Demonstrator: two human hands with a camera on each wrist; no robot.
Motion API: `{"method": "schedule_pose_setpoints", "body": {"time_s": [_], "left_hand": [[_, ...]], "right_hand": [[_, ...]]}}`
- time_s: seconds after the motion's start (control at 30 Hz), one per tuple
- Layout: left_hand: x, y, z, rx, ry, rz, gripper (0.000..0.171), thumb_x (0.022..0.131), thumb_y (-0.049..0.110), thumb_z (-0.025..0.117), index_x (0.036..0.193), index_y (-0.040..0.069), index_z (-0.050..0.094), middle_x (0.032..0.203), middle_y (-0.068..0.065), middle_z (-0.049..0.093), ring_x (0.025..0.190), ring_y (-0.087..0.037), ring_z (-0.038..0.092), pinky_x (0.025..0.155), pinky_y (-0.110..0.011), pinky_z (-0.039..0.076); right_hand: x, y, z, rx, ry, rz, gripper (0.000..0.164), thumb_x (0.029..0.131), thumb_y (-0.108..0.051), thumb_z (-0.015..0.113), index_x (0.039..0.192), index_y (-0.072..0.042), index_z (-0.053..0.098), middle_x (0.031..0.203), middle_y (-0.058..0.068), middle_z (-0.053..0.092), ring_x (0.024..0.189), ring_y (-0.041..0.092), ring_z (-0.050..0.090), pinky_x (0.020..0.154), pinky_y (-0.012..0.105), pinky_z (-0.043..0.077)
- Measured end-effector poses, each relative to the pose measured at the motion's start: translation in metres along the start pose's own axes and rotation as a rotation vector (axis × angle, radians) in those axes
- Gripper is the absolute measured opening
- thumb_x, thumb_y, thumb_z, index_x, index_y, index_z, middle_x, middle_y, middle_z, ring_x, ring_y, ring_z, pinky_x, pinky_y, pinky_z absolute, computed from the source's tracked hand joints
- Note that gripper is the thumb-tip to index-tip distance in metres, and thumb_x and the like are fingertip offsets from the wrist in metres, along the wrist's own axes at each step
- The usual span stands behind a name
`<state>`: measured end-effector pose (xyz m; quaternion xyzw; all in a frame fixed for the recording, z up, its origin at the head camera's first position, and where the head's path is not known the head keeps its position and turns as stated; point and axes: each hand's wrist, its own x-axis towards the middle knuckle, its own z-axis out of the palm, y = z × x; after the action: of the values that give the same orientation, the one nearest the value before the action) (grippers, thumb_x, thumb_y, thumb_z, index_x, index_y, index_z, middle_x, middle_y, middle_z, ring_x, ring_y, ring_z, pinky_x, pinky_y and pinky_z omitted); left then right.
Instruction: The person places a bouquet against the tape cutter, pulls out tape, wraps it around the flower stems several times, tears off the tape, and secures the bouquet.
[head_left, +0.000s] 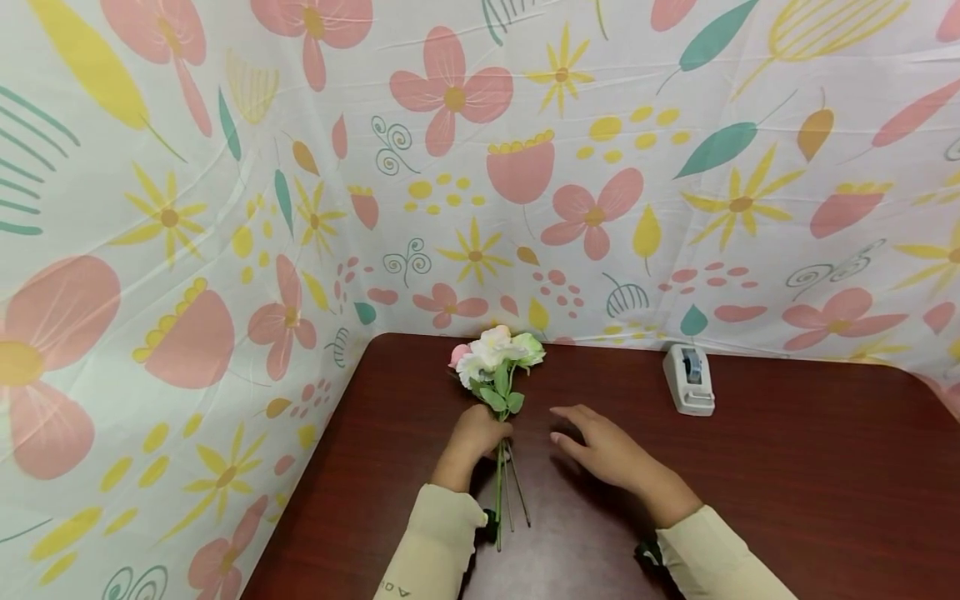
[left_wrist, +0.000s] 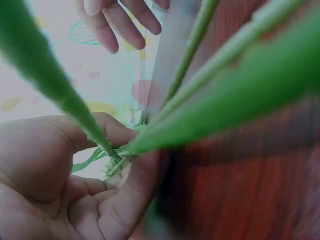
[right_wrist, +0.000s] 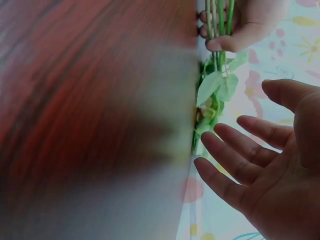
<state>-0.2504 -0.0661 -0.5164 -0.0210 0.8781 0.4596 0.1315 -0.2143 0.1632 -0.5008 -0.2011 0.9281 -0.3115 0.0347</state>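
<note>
A small bunch of flowers (head_left: 491, 358) with white, pink and pale green heads is held in my left hand (head_left: 474, 437). Thumb and fingers pinch the green stems (left_wrist: 75, 102) just below the leaves (head_left: 501, 390), and the stem ends spread out toward me. In the left wrist view the stems cross between thumb and forefinger. My right hand (head_left: 609, 450) hovers to the right of the bunch, fingers apart and holding nothing. The right wrist view shows its spread fingers (right_wrist: 240, 150) beside the leaves, apart from them.
A white tape dispenser (head_left: 690, 381) stands at the back right of the dark red-brown table (head_left: 810, 450). A white cloth (head_left: 637, 75) printed with flowers and leaves hangs along the back and left of the table.
</note>
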Motion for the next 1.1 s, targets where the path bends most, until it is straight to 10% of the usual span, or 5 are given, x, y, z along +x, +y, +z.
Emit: {"method": "schedule_pose_setpoints", "body": {"time_s": [0.37, 1.1], "left_hand": [[0.007, -0.004, 0.015, -0.38, -0.075, -0.077, 0.014, 0.09, 0.015, 0.059, 0.083, 0.003, 0.054, 0.075, -0.016, 0.067, 0.054, -0.019, 0.068, 0.055, -0.035, 0.058], [0.005, 0.009, 0.028, -0.399, 0.061, -0.027, 0.017, 0.092, 0.023, 0.059, 0.089, 0.007, 0.054, 0.08, -0.008, 0.061, 0.055, -0.014, 0.058, 0.051, -0.028, 0.043]], "right_hand": [[0.0, -0.012, 0.004, 0.019, 0.01, -0.032, 0.057, 0.096, -0.05, 0.054, 0.143, -0.019, 0.046, 0.138, 0.004, 0.052, 0.126, 0.024, 0.054, 0.1, 0.048, 0.046], [0.002, -0.034, 0.021, 0.047, -0.001, 0.079, 0.082, 0.087, -0.068, 0.053, 0.149, -0.016, 0.036, 0.146, 0.01, 0.045, 0.126, 0.031, 0.054, 0.098, 0.053, 0.046]]}}
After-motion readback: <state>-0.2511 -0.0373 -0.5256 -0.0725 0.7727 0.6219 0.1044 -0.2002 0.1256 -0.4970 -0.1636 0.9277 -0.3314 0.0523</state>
